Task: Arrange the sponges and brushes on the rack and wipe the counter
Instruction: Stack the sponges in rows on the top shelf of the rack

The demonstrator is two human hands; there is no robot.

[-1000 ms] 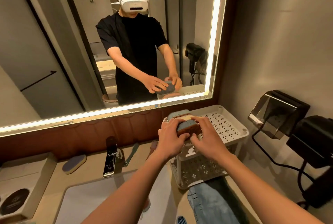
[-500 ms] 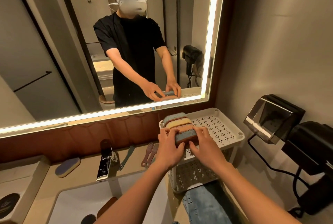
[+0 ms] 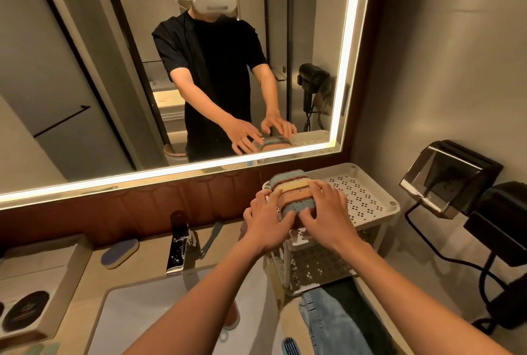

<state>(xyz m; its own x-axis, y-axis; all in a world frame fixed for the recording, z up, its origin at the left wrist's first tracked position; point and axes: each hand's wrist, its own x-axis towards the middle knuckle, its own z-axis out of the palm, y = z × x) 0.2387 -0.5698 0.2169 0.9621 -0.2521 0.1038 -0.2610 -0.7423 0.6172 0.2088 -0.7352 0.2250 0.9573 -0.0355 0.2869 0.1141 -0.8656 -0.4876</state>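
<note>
A row of porous foam sponges [image 3: 291, 192], slabs of blue, yellow and terracotta stood on edge, is pressed from both sides on the top tier of a white perforated plastic rack [image 3: 368, 200]. The grip of the left hand [image 3: 268, 223] is spread apart, its fingers laid flat against the row's left side. The grip of the right hand [image 3: 325, 217] is likewise apart, its fingers splayed over the right end, and nothing is clamped. Left of the grip and lower, a slim grey-green plastic brush [image 3: 211, 237], a blocky chrome tap [image 3: 178, 246] and an oval blue-topped sponge [image 3: 121, 253] are seen on the smooth beige surface [image 3: 148, 267]. Nearer than the grip lie a white basin [image 3: 148, 320] and rumpled blue denim [image 3: 328, 323]. Beyond the grip a light-edged mirror [image 3: 85, 69] is mounted, and far right of it a black corded hair dryer [image 3: 504, 220]
</note>
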